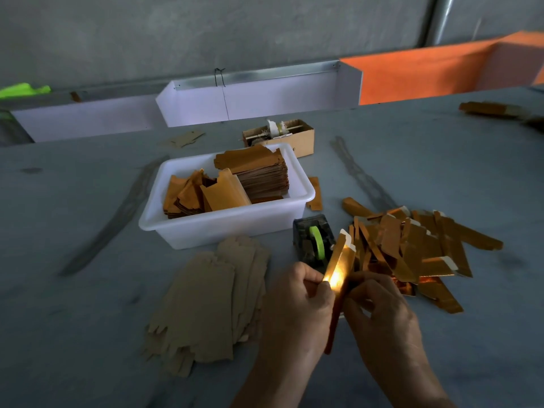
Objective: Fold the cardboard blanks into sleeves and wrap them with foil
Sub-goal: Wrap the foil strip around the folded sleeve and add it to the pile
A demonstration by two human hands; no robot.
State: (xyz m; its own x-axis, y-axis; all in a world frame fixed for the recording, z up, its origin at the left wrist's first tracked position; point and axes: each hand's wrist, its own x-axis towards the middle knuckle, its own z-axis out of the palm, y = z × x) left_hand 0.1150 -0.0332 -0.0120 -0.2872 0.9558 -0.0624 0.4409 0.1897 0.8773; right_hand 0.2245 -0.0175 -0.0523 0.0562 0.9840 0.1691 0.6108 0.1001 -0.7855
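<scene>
Grey worktable (88, 201): your left hand (294, 301) and right hand (382, 307) both pinch gold foil-wrapped cardboard sleeve (338, 269); crease foil edge flat, keep corners aligned.

Lower part of foil sleeve (338, 266) hidden betw. left hand (297, 301) and right hand (379, 310); glare blanks its mid surface. Both forearms cut off at btm edge. Tape dispenser (313, 241) near end hidden behind sleeve. Items at far right table edge (494, 108) blurred, unidentifiable.
</scene>
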